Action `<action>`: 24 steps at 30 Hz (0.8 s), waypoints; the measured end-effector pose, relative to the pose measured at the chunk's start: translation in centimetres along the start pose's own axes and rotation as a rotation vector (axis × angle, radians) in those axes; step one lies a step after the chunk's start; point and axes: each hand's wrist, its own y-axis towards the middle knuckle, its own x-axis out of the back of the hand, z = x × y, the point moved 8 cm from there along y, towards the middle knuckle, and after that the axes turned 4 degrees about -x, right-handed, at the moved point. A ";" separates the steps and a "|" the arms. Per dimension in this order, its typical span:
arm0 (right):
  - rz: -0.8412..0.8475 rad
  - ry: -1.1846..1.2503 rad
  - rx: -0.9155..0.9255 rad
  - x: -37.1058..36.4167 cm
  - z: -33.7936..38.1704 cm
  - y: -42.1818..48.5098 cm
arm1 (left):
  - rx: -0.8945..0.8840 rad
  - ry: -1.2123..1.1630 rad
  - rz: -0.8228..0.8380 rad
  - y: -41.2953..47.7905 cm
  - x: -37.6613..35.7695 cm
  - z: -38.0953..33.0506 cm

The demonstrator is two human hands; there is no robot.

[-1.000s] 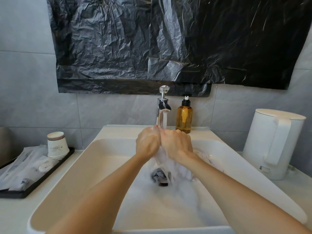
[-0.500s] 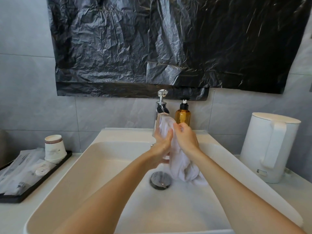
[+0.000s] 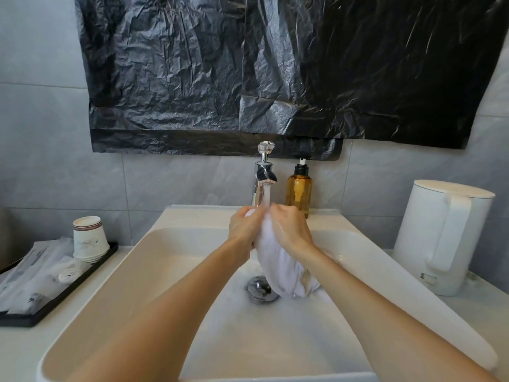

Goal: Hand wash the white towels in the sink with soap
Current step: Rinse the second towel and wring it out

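Note:
A wet white towel (image 3: 278, 267) hangs bunched between my two hands over the white sink (image 3: 154, 260). My left hand (image 3: 243, 227) grips its top on the left, and my right hand (image 3: 292, 230) grips it on the right, knuckles almost touching. Water runs from the chrome tap (image 3: 263, 177) onto the top of the towel. The towel's lower end reaches the basin floor beside the metal drain plug (image 3: 260, 290). An amber soap pump bottle (image 3: 298, 191) stands on the sink's back ledge, right of the tap.
A white kettle (image 3: 443, 235) stands on the counter at the right. At the left, a black tray (image 3: 63, 296) holds stacked paper cups (image 3: 89, 238) and wrapped packets. Black plastic sheeting (image 3: 275, 73) covers the wall above the tap.
My hands have come down from the tap's mouth and closed together on the towel's top. Water now falls on the towel. A second ago they were lower, over the drain.

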 end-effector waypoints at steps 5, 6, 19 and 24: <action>-0.106 -0.245 0.092 0.5 1.0 -0.7 | -0.194 0.285 -0.116 -0.2 0.2 -2.0; -0.118 -0.310 0.153 0.7 1.6 -0.9 | -0.242 0.388 -0.134 -0.5 0.3 -2.6; 0.027 -0.208 -0.023 1.4 -2.1 0.4 | 0.045 -0.279 -0.100 0.0 2.2 -0.9; 0.182 -0.092 -0.069 -2.3 -1.2 -0.9 | 0.000 -0.246 0.056 0.2 0.5 -0.4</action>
